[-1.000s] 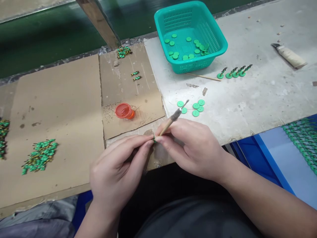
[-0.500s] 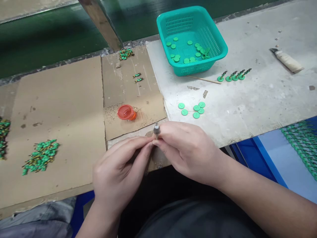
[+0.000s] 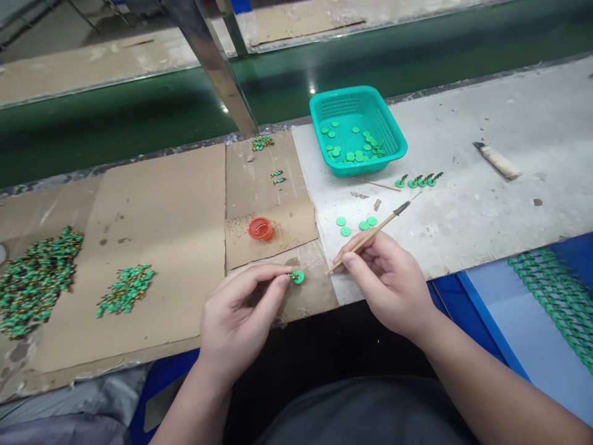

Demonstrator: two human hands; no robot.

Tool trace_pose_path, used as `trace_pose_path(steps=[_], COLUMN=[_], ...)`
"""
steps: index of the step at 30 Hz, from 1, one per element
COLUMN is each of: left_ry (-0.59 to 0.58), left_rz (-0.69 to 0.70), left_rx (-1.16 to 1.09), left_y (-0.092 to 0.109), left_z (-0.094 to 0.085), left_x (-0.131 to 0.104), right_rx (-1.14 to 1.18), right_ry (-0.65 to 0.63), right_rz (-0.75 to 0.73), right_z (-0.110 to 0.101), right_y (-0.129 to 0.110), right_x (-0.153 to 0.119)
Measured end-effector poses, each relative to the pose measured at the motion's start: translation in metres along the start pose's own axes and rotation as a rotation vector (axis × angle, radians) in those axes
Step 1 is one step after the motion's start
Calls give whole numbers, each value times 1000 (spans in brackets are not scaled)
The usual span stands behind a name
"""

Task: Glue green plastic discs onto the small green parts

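My left hand (image 3: 236, 318) pinches a small green, yellow and dark piece between thumb and forefinger. A round green disc (image 3: 299, 277) with a button-like shape sits at the end of this piece, just past the fingertips. My right hand (image 3: 386, 287) is closed round a thin wooden stick (image 3: 373, 233) with a dark wrapped end and a fine tip pointing away to the upper right. Loose green discs (image 3: 364, 225) lie on the table beyond the right hand. A small red cup (image 3: 260, 228) with liquid stands past the left hand.
A teal basket (image 3: 359, 167) with green discs stands at the back. Right of it are upright pieces on discs (image 3: 421, 181), a thin stick (image 3: 377, 184) and a wrapped blade-like tool (image 3: 498, 161). Piles of small green pieces (image 3: 125, 289) lie on cardboard (image 3: 180, 216) at left.
My hands have come apart; the right has moved right with the stick, now lying across it. The disc at my left fingertips has come into sight. The view has tilted up.
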State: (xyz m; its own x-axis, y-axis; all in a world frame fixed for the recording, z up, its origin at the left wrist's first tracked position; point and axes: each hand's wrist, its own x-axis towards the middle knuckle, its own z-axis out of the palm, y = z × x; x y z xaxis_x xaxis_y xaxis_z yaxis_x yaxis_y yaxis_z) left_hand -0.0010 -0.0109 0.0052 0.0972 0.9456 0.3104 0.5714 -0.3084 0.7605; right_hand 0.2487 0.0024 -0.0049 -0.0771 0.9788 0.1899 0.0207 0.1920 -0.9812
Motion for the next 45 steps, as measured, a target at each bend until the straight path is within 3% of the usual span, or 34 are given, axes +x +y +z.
trace_pose_path(steps=[9, 20, 25, 34, 45], left_ry=[-72, -69, -92, -102, -107], left_rz=[317, 438, 399, 90, 14], left_rx=[-171, -70, -118, -273, -356], left_y=[29, 60, 68, 88, 124], left_z=[-30, -50, -52, -57, -64], left_x=[-2, 4, 7, 2, -11], right_rx=[-37, -31, -19, 7, 56], right_ry=[-57, -48, -49, -54, -61], right_rz=[34, 56, 54, 44, 20], right_z=[0, 2, 2, 3, 4], right_y=[4, 3, 6, 7, 7], right_x=[0, -1, -2, -1, -1])
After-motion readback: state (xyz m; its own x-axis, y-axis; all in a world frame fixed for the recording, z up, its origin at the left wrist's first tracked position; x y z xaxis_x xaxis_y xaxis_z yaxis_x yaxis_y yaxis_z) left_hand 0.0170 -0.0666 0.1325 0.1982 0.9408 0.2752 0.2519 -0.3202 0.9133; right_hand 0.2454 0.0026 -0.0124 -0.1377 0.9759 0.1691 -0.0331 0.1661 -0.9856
